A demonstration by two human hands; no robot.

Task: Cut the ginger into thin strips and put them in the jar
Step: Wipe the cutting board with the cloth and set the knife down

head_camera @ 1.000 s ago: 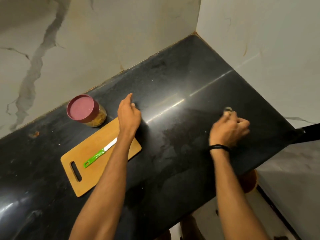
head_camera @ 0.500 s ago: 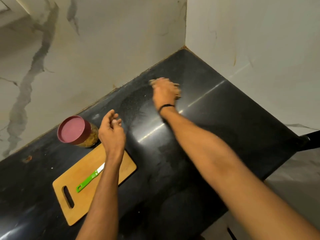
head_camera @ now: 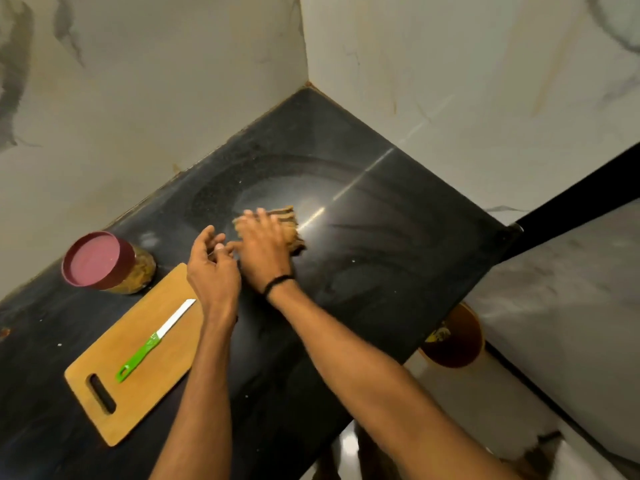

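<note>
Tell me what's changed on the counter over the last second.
The right hand, its fingers pressing a brown cloth on the counter, has swept from the right side across to just beside the left hand. The left hand stayed by the cutting board, holding nothing. Knife and lidded jar unmoved.

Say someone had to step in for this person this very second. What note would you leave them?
Right hand: fingers flat, pressing a brown cloth onto the black counter.
Left hand: loosely curled beside the right hand, apparently holding nothing.
Jar: at the wall, maroon lid on, yellowish-brown contents inside.
Knife: lies on the cutting board, untouched.
Done, apparently: no ginger shows on the board, so the cutting and filling look finished.
Left: probably just finishing the wipe of the counter.
</note>
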